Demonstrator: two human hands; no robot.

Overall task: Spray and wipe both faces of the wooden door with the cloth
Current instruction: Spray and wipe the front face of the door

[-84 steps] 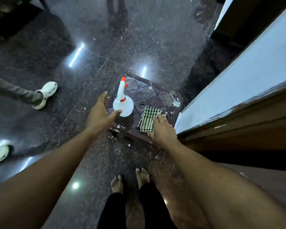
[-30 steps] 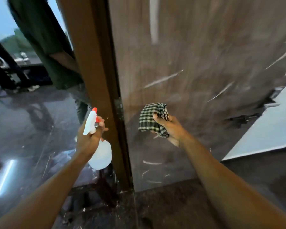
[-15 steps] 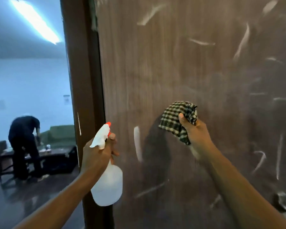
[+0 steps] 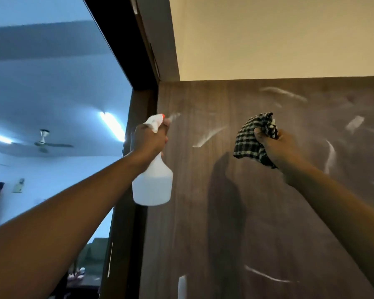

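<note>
The dark wooden door [image 4: 257, 212] fills the right half of the view, its face streaked with white smears. My left hand [image 4: 149, 140] grips the neck of a white spray bottle [image 4: 152, 184] with an orange-tipped nozzle aimed at the door's upper left part; a thin mist shows at the nozzle. My right hand [image 4: 279, 147] holds a bunched green-and-white checked cloth [image 4: 254, 138] raised close to the door's upper face. Whether the cloth touches the wood I cannot tell.
The dark door frame [image 4: 125, 190] runs down just left of the bottle. Above the door is a cream wall [image 4: 268, 35]. Through the opening at left I see a room with a ceiling fan [image 4: 44, 142], tube lights and a low table.
From the floor stand I picked up the bottle and cloth, then raised both hands and my gaze up the door. Both are now near the door's top, and mist leaves the nozzle.
</note>
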